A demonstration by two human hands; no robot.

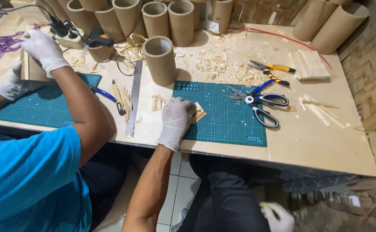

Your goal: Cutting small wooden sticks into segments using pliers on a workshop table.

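My left hand [177,120], in a white glove, rests on the left part of the green cutting mat [231,122]. Its curled fingers grip small flat wooden pieces [199,113] against the mat. Below the table edge, over my dark trousers, sits my gloved right hand [278,217]; it is blurred and what it holds is unclear. Black-handled scissors [256,103] lie on the mat to the right of my left hand. A cardboard tube [160,60] stands upright just behind the mat.
A co-worker in a blue shirt [29,180] sits at my left, gloved hands [44,49] on a board over a second green mat [46,105]. A steel ruler [133,99], pliers [272,71], wood scraps [222,64], stacked sticks [309,64] and several tubes [181,19] crowd the table.
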